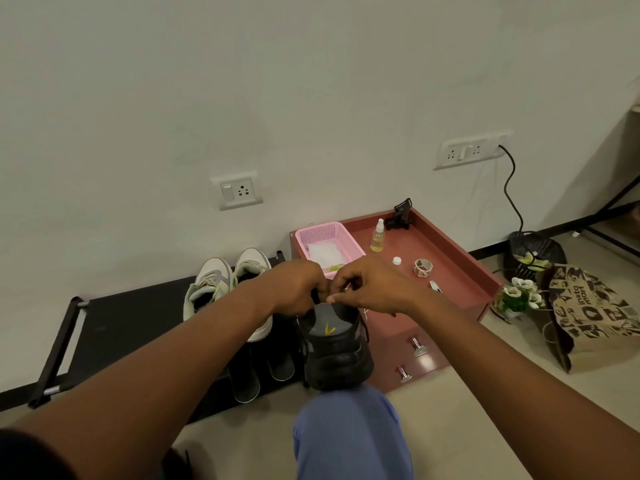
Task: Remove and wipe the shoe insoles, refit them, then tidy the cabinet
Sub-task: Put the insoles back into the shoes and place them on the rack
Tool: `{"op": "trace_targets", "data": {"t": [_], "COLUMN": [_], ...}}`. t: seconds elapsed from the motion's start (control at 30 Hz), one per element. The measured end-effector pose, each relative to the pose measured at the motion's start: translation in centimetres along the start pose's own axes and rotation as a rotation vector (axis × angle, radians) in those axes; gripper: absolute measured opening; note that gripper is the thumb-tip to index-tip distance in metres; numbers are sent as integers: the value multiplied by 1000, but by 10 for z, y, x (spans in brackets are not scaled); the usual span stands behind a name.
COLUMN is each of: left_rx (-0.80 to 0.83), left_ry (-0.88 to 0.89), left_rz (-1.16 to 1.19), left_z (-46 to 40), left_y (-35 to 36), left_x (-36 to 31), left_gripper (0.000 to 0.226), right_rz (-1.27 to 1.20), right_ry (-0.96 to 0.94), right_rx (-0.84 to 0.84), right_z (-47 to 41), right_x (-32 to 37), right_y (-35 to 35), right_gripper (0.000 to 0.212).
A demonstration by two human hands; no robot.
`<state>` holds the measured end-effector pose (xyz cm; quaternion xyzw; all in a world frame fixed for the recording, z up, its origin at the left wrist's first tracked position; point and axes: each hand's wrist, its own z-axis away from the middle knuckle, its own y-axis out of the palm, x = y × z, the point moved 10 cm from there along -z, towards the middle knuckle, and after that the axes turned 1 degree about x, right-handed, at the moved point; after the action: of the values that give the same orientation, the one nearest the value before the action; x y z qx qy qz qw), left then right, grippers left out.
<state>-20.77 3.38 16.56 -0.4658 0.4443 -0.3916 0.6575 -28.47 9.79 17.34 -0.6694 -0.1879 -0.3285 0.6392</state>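
Observation:
A black shoe [335, 351] with a grey heel patch and a yellow mark stands heel toward me on my blue-trousered knee [349, 434]. My left hand [294, 289] grips the shoe's opening on the left side. My right hand [374, 285] has its fingers curled at the top of the opening, pinching something there; whether it is the tongue, a lace or the insole is hidden. A white-and-grey sneaker pair [225, 282] sits on the black shoe rack [114, 327]. A pink basket [329, 242] holding a white cloth stands on the red cabinet [433, 258].
On the cabinet top are a spray bottle [377, 237], a white cap [397, 260], a tape roll [423, 267] and a black clip stand [401, 214]. Dark slippers [259, 372] lie on the rack's lower level. A paper bag [588, 313], flowers [519, 294] and a black bin [535, 254] stand at right.

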Motion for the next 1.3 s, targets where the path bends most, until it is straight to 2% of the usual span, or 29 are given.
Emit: {"op": "trace_targets", "data": {"t": [0.13,0.27,0.47,0.57,0.7,0.83,0.97,1.03,1.13,1.23,1.3], "left_rx": [25,-103,-215,-198,-181,-174,-95,-39,-8,18,23], "left_ry": [39,17,-42,-69,-86,-146,-247,-277,-266,-247,-230], "left_rz": [-189,-167,42,91,80,139,460,540,560,534,485], "left_z": [-6,-6,-4,-5,-10,-11,-7,-5,-8,-13,-17], "left_y": [-4,-9,-14,-17,-18,-18,-11,-7,-8,-12,-17], "left_x": [-13,-13,1,3,-1,3,18,24,28,26,23], "left_gripper": [23,11,15,17,19,23,6,15,26,41,42], "right_rz": [102,62,3,31,96,-15,-83,-21,6,126,208], "right_ry": [20,43,151,223,217,197,69,-36,-121,-133,-116], "right_rx": [26,-70,-170,-133,-180,-196,-72,30,123,231,299], "right_z": [-6,-2,4,1,-4,-3,-5,-5,-4,-10,-16], "right_x": [0,-7,-16,-17,-7,4,17,26,38,47,50], "right_y": [4,-4,-18,-19,-27,-27,-9,5,17,26,30], "right_gripper": [17,34,23,27,19,17,20,23,33,50,56]}}
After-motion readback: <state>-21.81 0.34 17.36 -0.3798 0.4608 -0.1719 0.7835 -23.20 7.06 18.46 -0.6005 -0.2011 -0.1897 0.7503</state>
